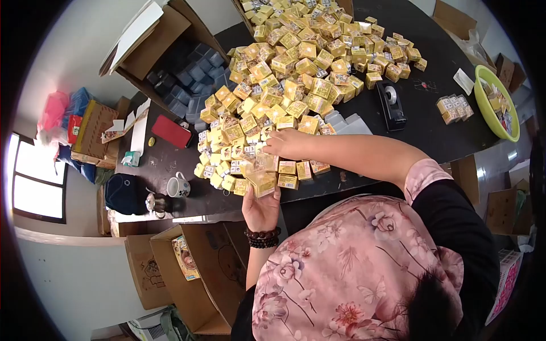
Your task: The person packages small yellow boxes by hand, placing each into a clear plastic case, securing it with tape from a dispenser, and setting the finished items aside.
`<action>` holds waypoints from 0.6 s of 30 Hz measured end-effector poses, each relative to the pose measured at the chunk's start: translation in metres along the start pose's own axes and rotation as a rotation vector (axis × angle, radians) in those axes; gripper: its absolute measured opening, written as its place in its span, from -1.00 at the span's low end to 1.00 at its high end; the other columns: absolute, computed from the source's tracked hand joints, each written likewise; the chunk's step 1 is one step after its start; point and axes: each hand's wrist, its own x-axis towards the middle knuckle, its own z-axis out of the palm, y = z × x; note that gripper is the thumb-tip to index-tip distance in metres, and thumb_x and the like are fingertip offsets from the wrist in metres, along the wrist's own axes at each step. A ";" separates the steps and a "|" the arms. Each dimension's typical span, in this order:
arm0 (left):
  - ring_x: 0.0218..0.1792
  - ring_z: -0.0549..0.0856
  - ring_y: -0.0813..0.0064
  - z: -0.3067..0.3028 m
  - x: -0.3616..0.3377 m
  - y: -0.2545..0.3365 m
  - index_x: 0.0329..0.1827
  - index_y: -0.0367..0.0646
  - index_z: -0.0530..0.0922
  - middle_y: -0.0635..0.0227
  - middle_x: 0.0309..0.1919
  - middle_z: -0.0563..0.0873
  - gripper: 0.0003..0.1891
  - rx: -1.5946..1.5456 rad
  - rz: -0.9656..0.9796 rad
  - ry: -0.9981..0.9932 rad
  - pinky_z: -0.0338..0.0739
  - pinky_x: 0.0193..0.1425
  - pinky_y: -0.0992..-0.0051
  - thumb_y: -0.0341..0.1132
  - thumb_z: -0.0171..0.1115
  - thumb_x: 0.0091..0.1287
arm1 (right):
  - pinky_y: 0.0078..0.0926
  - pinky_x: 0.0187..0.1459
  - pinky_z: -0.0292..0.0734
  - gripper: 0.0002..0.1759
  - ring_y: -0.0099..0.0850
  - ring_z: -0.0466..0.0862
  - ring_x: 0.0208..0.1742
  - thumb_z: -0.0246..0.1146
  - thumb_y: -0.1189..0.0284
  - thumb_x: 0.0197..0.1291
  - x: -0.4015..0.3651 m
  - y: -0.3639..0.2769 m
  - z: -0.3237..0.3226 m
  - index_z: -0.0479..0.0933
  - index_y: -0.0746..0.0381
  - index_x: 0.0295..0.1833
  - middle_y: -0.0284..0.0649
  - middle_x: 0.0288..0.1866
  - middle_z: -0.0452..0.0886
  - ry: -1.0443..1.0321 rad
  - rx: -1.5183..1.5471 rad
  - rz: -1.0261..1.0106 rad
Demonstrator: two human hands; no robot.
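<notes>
My left hand point(261, 211) is closed around a clear plastic case point(260, 167) with yellow printed packaging inside its lower part, held upright at the table's front edge. Just above it, my right hand point(281, 143) reaches into the pile of small yellow printed boxes point(296, 62), its fingers curled on one small yellow box point(265, 134). How firmly it grips that box is hard to see. Several yellow boxes point(288, 181) lie right beside the case, and boxes with white printed sides point(219, 154) lie to its left.
A cardboard carton point(165, 42) of clear cases stands at the back left. A red phone point(172, 132), a mug point(178, 186) and a moka pot point(157, 203) are on the left. Toward the right are a tape dispenser point(392, 111), grouped boxes point(454, 109) and a green basin point(481, 85).
</notes>
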 end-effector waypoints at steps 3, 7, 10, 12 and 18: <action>0.25 0.54 0.28 0.014 -0.002 -0.005 0.40 -0.21 0.29 0.21 0.28 0.52 -0.51 0.173 0.059 0.010 0.47 0.31 0.24 -0.29 0.05 0.44 | -0.27 -0.08 0.60 -0.50 -0.18 0.55 0.02 0.25 0.40 0.14 -0.003 0.004 -0.009 0.44 0.15 0.23 -0.23 -0.12 0.51 0.034 0.030 0.010; 0.25 0.54 0.24 0.024 -0.006 -0.008 0.41 -0.28 0.24 0.08 0.26 0.50 -0.46 0.303 0.072 -0.059 0.47 0.32 0.24 -0.44 0.13 0.36 | -0.40 -0.10 0.56 -0.26 -0.27 0.58 0.00 0.36 0.26 0.19 -0.020 -0.002 -0.069 0.26 0.08 0.46 -0.23 -0.06 0.55 0.250 0.399 0.375; 0.26 0.54 0.20 0.024 -0.006 -0.013 0.41 -0.31 0.22 0.04 0.26 0.49 -0.40 0.388 0.069 -0.088 0.47 0.33 0.23 -0.48 0.18 0.30 | -0.44 -0.13 0.59 -0.29 -0.35 0.66 -0.13 0.24 0.35 0.36 -0.053 0.004 -0.094 0.11 0.02 0.54 -0.17 -0.02 0.61 0.367 1.405 0.786; 0.27 0.54 0.18 0.025 -0.004 -0.018 0.42 -0.31 0.20 0.05 0.27 0.48 -0.37 0.455 0.074 -0.109 0.47 0.34 0.21 -0.48 0.20 0.28 | -0.38 -0.05 0.60 -0.17 -0.31 0.67 -0.06 0.18 0.39 0.40 -0.087 -0.005 -0.107 -0.15 -0.06 0.61 -0.08 0.05 0.59 0.518 2.004 0.703; 0.16 0.60 0.31 0.046 0.004 -0.046 0.18 -0.13 0.23 0.14 0.08 0.58 -0.41 0.704 -0.002 -0.103 0.51 0.27 0.34 -0.70 0.30 0.15 | -0.39 0.23 0.50 -0.21 -0.35 0.48 0.32 0.20 0.39 0.37 -0.140 -0.055 -0.133 -0.05 0.02 0.59 -0.22 0.38 0.38 0.560 2.173 0.360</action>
